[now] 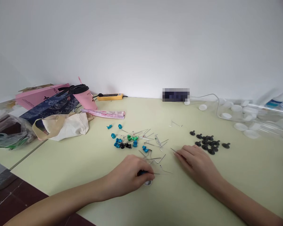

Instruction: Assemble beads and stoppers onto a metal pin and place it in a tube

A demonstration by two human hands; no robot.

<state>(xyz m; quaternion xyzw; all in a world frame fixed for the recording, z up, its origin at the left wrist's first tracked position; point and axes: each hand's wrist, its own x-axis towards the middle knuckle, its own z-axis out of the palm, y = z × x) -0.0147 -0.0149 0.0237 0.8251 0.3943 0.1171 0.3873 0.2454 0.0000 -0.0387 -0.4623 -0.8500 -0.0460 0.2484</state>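
My left hand (135, 172) is closed at the front of the table around a small dark piece (142, 172), mostly hidden by the fingers. A thin wire-like metal rod (162, 174) sticks out rightward from that grip, and a round white-rimmed item (148, 182) shows just below the fingertips. To the right, my right hand (195, 159) pinches one end of a thin metal rod (173, 150). Between and beyond the hands lie several thin bent metal rods (160, 158), small teal metal parts (145, 149), green ones (135, 138) and black ones (128, 145).
Several black disc-based pieces (225, 145) lie beyond my right hand. White round caps (240, 126) and clear tubes are at the far right. Along the left stand a pink cup (86, 99), boxes and a cloth bag (73, 125). A yellow power strip (110, 97) sits by the wall.
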